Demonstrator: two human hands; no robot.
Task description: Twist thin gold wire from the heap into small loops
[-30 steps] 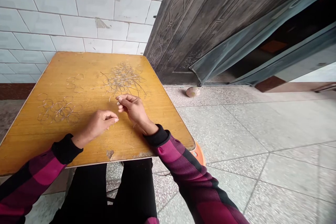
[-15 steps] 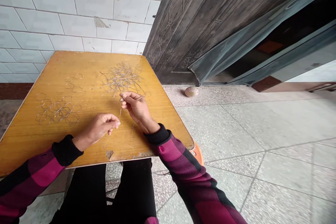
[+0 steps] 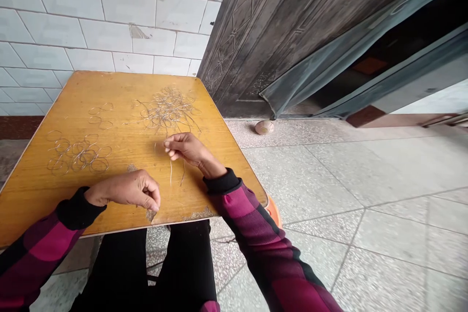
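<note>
My right hand [image 3: 185, 148] hovers over the middle of the wooden table [image 3: 40, 190], its fingers pinched on a thin bent wire [image 3: 171, 168] whose two ends hang toward me. My left hand [image 3: 127, 190] rests near the table's front edge, its fingers curled and pinched together; whether it grips anything is hidden. A tangled heap of wire pieces [image 3: 168, 107] lies just beyond my right hand. A cluster of finished wire rings [image 3: 78, 156] lies at the left, with a few more rings [image 3: 100, 114] behind it.
The table stands against a white tiled wall [image 3: 91, 24]. A dark metal door [image 3: 278, 29] stands to the right, with a small ball [image 3: 264, 127] on the terrazzo floor at its foot. An orange stool edge [image 3: 274, 209] shows under my right sleeve.
My left hand let go of the wire's end and drew back toward the front edge of the table. My right hand kept the wire and lowered slightly.
</note>
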